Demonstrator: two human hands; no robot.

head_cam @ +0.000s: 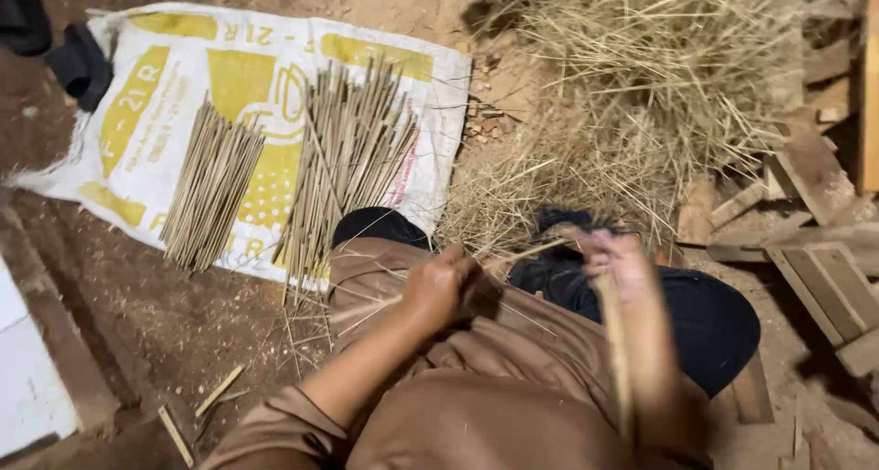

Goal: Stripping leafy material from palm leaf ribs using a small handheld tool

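Head view: seated person, left hand (438, 285) closed around the near end of a thin stalk (524, 251) over the lap, right hand (623, 267) blurred, fingers curled on a longer pale stick (615, 342); looks like stripping or trimming a stalk, which next calls for a steady pull along it. No true container: a yellow-white sack (165, 113) laid flat bears two bundles of cut sticks (212, 184), loose straw heap (641, 76) beyond.

Brown sleeves (275, 424), brown garment (476, 378) over the lap
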